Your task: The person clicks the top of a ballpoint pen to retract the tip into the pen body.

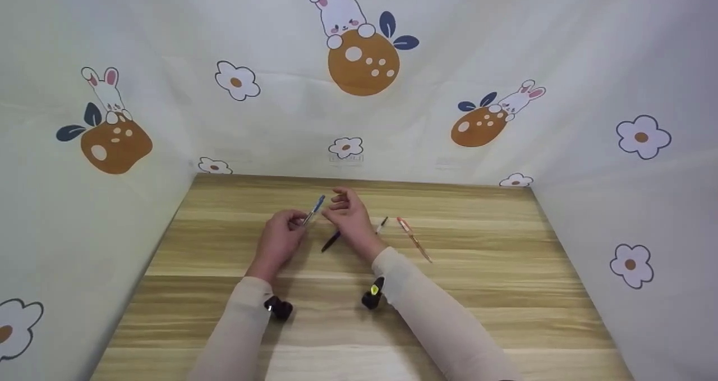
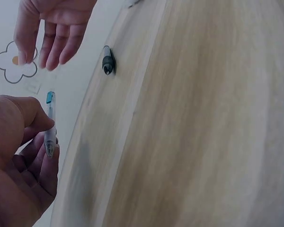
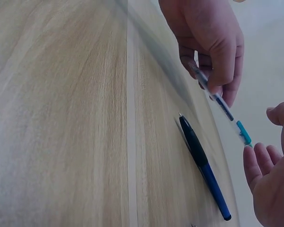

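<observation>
A clear ballpoint pen [image 1: 315, 208] with a blue-green clip is pinched between the thumb and fingers of my left hand [image 1: 280, 236]. Its clip end points up and away, toward my right hand [image 1: 353, 219]. In the right wrist view, the pen [image 3: 221, 101] slants down to the fingertips of the right hand [image 3: 280, 182], which holds nothing and has its fingers spread loosely. On the table beneath lies a dark blue pen [image 3: 202, 163] with a black grip, partly hidden by the right hand in the head view.
Right of the right wrist lie a black-and-white pen [image 1: 383, 224], partly covered by the arm, and an orange-red pen [image 1: 414, 239]. The wooden table [image 1: 482, 291] meets a patterned cloth [image 1: 269, 128] at the back and sides.
</observation>
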The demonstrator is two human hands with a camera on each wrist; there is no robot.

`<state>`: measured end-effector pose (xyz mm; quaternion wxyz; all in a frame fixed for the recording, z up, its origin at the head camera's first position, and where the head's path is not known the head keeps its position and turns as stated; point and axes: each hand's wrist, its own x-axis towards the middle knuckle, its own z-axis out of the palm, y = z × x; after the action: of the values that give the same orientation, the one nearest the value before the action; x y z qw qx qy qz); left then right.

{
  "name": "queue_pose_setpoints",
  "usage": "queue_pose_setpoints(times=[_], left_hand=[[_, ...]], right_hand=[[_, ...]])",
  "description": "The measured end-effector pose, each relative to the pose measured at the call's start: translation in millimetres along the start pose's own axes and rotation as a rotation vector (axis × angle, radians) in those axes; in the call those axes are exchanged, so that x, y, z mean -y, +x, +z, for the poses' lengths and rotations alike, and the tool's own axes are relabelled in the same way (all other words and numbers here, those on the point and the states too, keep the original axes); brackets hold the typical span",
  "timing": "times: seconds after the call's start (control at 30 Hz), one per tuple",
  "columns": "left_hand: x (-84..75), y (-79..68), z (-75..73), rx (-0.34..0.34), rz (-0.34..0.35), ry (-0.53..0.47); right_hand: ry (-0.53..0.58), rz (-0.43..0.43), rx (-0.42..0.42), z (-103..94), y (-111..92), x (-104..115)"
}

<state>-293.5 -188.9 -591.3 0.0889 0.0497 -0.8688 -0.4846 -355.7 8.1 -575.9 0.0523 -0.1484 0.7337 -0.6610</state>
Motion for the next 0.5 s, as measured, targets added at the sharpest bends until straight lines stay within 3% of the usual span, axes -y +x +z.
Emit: queue_pose_setpoints(times=[0.23, 0.5], left_hand=[[6.7, 1.2, -5.3, -0.011, 0.012, 0.093], [10.6, 5.8, -6.0, 0.015, -0.019, 0.108]], right_hand=[[-0.001, -0.002, 0.01, -6.5, -2.6, 3.3], [-0.008, 0.005, 0.019, -9.9, -5.2, 3.8]])
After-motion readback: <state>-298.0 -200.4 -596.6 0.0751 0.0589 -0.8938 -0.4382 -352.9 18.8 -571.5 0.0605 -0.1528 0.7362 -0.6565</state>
